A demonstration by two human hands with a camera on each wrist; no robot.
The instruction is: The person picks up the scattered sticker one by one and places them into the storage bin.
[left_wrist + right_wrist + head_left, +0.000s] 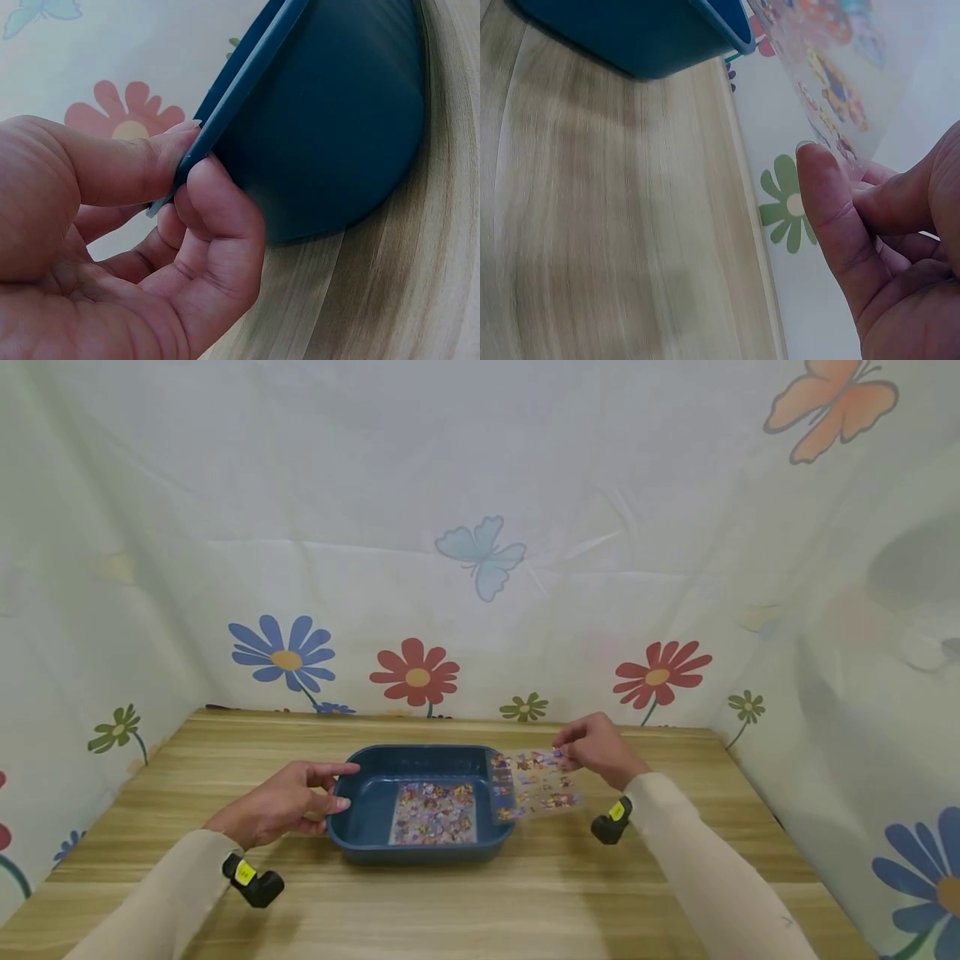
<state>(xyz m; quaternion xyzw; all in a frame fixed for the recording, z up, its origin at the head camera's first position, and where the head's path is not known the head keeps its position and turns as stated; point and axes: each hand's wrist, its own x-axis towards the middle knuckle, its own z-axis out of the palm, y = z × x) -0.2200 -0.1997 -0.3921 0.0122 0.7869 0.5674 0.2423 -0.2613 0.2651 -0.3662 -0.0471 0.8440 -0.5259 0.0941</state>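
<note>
A dark blue plastic basin (367, 835) sits on the wooden table, its left rim pinched between the thumb and curled fingers of my left hand (281, 802). In the left wrist view, that hand (172, 217) has its thumb over the rim and the fingers beneath it. My right hand (600, 747) pinches the far right corner of a clear sticker sheet (536, 785) printed with small colourful figures. This sheet overlaps the basin's right rim. Another sticker sheet (435, 814) lies on the basin floor. In the right wrist view, the held sheet (832, 82) slants up from the fingertips.
The wood-grain table (465, 918) ends at the back against a pale curtain (360, 585) printed with flowers and butterflies. The same cloth hangs on both sides. Each wrist carries a small black camera (611, 822).
</note>
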